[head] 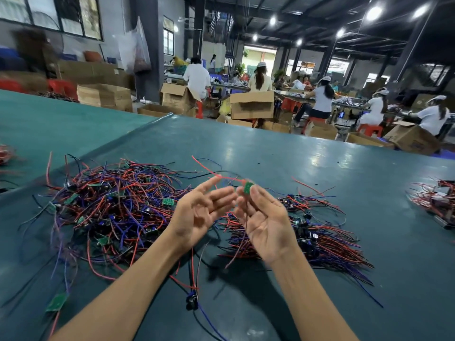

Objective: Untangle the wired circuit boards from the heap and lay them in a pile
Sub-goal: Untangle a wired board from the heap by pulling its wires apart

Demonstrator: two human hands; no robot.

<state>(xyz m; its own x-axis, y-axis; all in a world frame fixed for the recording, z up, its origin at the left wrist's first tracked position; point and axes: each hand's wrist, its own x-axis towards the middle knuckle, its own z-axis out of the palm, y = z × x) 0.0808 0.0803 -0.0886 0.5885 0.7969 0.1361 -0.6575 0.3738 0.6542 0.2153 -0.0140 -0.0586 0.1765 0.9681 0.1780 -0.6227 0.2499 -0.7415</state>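
A tangled heap [115, 207] of small green circuit boards with red, blue and black wires lies on the green table, left of my hands. A straighter pile [320, 237] of wired boards lies to the right, partly behind my right hand. My right hand [266, 222] is raised palm up and pinches a small green circuit board [247, 188] at its fingertips; a red wire runs up and left from the board. My left hand [202, 215] is beside it, palm up with fingers spread, its fingertips near the red wire. Both hands are blurred.
A loose board [57, 302] and a black part [192, 301] on wires lie near the table's front. Another bundle of wired parts [438, 200] sits at the right edge. Beyond the table's far edge are cardboard boxes [252, 104] and seated workers.
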